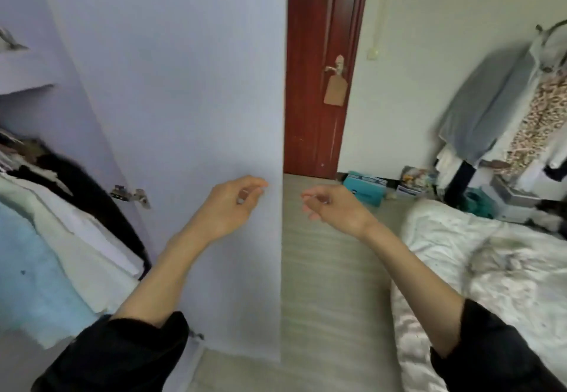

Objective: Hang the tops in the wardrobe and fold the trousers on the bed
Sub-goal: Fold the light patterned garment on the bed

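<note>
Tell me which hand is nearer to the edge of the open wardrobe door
Left. The left hand is in front of the wardrobe door, its fingertips almost at the door's free edge. The right hand is apart from that edge, out over the floor towards the bed.

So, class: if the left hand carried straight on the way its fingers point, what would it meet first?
Probably the edge of the open wardrobe door: the left hand has its fingertips about there already, though depth is unclear.

You're in a home bedroom: a rumpled bed [491, 269], an open wardrobe [184, 85] with hung clothes [61, 238], a door [316, 85].
</note>
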Available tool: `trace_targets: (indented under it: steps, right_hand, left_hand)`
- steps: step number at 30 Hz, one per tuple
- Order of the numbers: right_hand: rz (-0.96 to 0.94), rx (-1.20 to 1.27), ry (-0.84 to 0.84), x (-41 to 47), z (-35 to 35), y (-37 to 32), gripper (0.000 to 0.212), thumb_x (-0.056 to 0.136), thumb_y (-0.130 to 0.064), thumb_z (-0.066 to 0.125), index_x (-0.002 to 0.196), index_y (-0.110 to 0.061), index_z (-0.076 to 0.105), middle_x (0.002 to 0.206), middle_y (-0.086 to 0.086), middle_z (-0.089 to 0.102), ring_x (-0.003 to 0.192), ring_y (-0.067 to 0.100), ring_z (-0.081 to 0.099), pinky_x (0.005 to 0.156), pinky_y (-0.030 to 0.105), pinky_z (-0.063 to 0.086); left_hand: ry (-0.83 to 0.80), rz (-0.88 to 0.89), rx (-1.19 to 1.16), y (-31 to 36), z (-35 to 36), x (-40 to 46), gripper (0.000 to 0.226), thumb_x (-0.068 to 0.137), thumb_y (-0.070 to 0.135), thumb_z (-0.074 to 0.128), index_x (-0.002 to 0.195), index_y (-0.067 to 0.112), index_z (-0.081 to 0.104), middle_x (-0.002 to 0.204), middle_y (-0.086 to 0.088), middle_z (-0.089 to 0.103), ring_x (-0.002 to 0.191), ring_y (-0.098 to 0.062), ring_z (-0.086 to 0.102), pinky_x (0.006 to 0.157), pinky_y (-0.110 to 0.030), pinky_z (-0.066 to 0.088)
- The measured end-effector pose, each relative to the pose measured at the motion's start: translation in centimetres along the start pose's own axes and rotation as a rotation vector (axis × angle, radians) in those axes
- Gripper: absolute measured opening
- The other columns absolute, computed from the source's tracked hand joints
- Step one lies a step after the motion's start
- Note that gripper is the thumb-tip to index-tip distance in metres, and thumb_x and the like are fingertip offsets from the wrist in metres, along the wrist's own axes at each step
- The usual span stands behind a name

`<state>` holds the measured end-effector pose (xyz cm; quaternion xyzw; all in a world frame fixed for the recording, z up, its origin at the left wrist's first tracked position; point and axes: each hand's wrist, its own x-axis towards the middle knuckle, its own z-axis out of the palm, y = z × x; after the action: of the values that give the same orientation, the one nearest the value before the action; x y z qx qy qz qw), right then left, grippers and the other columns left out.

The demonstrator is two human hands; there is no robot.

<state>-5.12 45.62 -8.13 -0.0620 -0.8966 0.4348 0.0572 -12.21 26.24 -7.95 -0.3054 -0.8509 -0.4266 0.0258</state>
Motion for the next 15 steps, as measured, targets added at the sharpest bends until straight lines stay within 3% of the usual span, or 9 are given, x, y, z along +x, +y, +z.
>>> trace_targets:
  steps: [4, 8, 11, 15]
  right_hand:
    - [0.236, 0.09, 0.169, -6.6, -7.7, 9.2, 0.019, 0.095, -0.019, 0.051, 0.109, -0.013, 0.063, 0.082, -0.003, 0.066, 0.07, 0.013, 0.062, 0.066, 0.016, 0.046]
    - [0.398, 0.083, 0.302, -14.2, -15.4, 16.7, 0.015, 0.095, -0.02, 0.051, 0.106, -0.021, 0.061, 0.085, -0.004, 0.067, 0.069, 0.008, 0.063, 0.054, 0.005, 0.041]
    - [0.515, 0.084, 0.416, -20.4, -20.8, 21.3, 0.016, 0.095, -0.02, 0.052, 0.108, -0.02, 0.062, 0.083, -0.004, 0.067, 0.068, 0.006, 0.063, 0.055, 0.008, 0.042]
    - [0.655, 0.098, 0.574, -28.2, -26.2, 25.8, 0.015, 0.096, -0.02, 0.051, 0.106, -0.02, 0.062, 0.083, -0.004, 0.067, 0.071, 0.012, 0.063, 0.059, 0.015, 0.044]
  left_hand:
    - [-0.224, 0.09, -0.035, 4.8, 11.0, 2.2, 0.023, 0.096, 0.015, 0.05, 0.114, 0.019, 0.064, 0.103, 0.003, 0.066, 0.091, -0.011, 0.062, 0.081, -0.013, 0.042]
    - [-0.413, 0.186, -0.13, 11.3, 22.2, 4.1, 0.02, 0.097, 0.018, 0.049, 0.105, 0.032, 0.06, 0.102, 0.007, 0.065, 0.095, -0.01, 0.062, 0.085, -0.019, 0.044]
    - [-0.561, 0.263, -0.176, 17.0, 30.5, 4.3, 0.02, 0.097, 0.022, 0.047, 0.103, 0.038, 0.057, 0.103, 0.013, 0.064, 0.099, -0.009, 0.062, 0.087, -0.022, 0.045]
    - [-0.738, 0.382, -0.206, 24.3, 40.7, 3.1, 0.02, 0.098, 0.022, 0.046, 0.109, 0.03, 0.06, 0.104, 0.014, 0.063, 0.099, -0.009, 0.058, 0.081, -0.017, 0.043]
